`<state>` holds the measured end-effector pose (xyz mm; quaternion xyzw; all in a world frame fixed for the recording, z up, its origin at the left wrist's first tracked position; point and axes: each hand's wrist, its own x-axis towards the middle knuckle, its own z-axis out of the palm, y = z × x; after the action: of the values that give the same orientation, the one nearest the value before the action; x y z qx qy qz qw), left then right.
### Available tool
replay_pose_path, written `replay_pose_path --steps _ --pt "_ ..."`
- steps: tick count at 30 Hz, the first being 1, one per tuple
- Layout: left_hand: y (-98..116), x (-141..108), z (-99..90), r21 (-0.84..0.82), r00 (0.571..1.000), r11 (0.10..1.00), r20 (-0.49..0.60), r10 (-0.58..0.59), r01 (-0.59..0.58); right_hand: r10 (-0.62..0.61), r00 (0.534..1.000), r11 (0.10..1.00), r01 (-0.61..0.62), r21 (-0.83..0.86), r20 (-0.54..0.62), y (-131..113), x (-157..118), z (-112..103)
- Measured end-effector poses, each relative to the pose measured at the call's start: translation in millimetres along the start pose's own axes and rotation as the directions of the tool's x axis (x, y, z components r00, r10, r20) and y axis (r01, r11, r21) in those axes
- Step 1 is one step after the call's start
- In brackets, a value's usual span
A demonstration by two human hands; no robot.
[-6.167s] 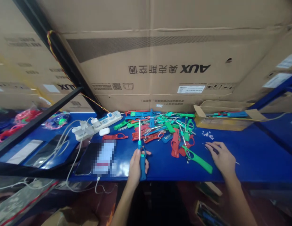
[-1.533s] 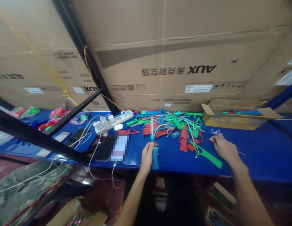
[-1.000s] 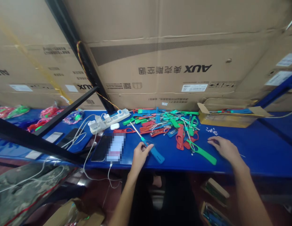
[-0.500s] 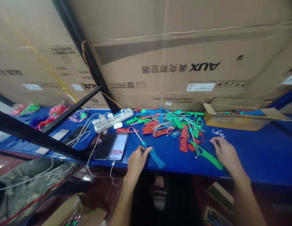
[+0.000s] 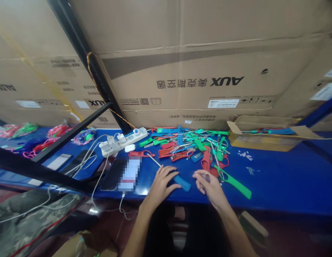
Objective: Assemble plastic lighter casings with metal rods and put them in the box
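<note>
My left hand (image 5: 162, 184) is closed over a blue long-necked lighter (image 5: 184, 184), which lies on the blue table with its metal tube pointing away to the left. My right hand (image 5: 208, 185) is just right of the lighter, fingers curled together. A dark, small-ended object (image 5: 208, 177) shows between its fingers; most of it is hidden, so its kind is unclear. Near this hand lie a green lighter (image 5: 237, 185) and a red lighter half (image 5: 206, 159). Behind both hands is a heap of red, green and blue lighters and shells (image 5: 179, 141).
Small white pieces (image 5: 244, 155) and thin metal bits (image 5: 249, 170) lie to the right. An open carton (image 5: 264, 142) with lighters stands behind them. At left are a power strip (image 5: 136, 135), charging phones (image 5: 130, 175) with cables, and a black frame bar (image 5: 69, 137).
My right hand has moved left from beside the white pieces to near the blue lighter, uncovering the thin metal bits. The left fingers have shifted further over the lighter.
</note>
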<state>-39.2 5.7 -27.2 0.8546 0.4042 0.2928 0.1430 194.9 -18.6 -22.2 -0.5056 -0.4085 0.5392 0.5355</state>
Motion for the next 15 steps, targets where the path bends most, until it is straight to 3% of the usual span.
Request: replay_pose_path --steps 6,15 --pt "-5.8 -2.9 2.9 0.042 0.999 0.999 -0.023 -0.028 0.029 -0.110 0.991 0.974 0.122 -0.189 0.073 -1.7 4.4 3.0" --pt "-8.1 -4.8 5.8 0.014 0.998 0.999 -0.041 -0.041 0.042 -0.286 0.949 0.858 0.315 -0.404 0.133 1.8 -0.4 5.3"
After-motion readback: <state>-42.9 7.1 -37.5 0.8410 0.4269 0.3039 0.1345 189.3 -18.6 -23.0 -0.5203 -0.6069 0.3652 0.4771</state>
